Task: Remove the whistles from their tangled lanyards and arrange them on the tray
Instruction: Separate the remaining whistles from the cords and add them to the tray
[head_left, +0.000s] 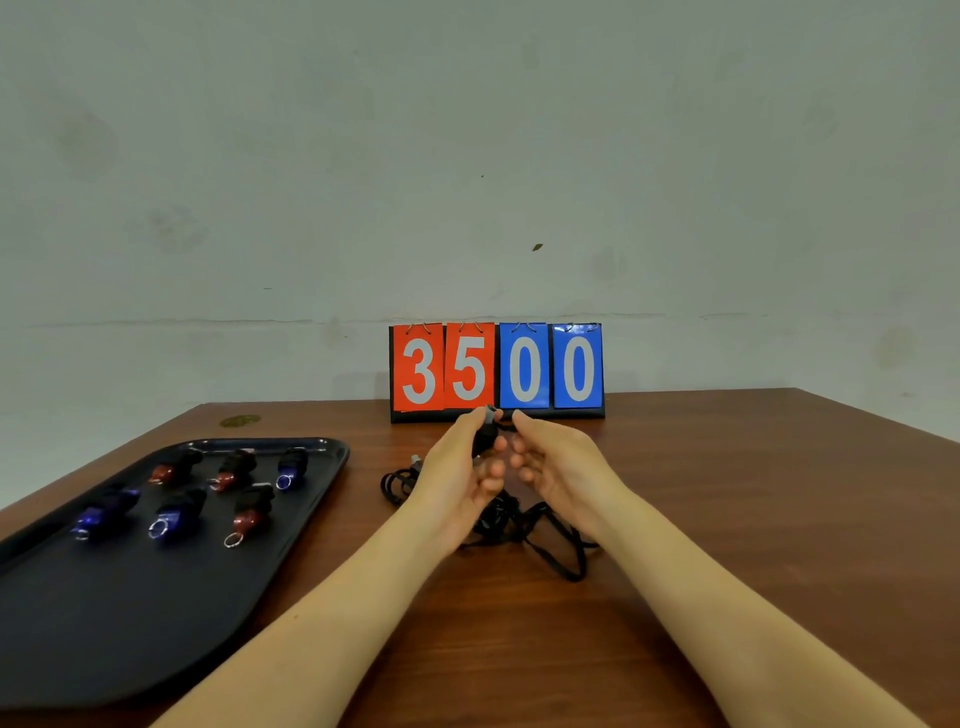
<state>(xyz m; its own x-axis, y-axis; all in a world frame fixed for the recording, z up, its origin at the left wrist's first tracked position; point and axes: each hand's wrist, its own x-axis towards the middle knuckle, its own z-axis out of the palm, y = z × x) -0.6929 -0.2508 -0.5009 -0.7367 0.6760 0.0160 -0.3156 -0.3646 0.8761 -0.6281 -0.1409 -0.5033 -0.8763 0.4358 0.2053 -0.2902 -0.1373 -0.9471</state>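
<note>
The left hand is pinching a dark whistle in its grip above the surface. The right hand is hovering beside it at 3 o'clock, fingers loosely apart. Tangled lanyards are lying beneath; six whistles are sitting on the tray at 9 o'clock.

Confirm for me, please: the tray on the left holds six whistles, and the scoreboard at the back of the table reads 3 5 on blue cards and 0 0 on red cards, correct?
Not quite: the colours are swapped. In the head view the scoreboard reads 3 5 on red cards and 0 0 on blue cards. The rest stands: it is at the back of the table, and the tray on the left holds six whistles.
</note>
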